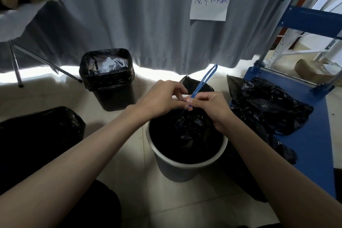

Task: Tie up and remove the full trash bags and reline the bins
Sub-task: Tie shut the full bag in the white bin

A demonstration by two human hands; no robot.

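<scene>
A grey curtain [148, 15] is backing the tiled floor [129, 181]. Both hands, left hand [162, 98] and right hand [209, 105], are pinching the blue drawstring [203, 81] at the gathered black bag [187, 131] in the white bin [183, 164]. Risk: the thin cord slipping, the knot loosening, waste spilling.

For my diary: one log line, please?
step: tying bag | left hand: pinches blue drawstring | right hand: grips drawstring | black trash bag: inside white bin
</scene>
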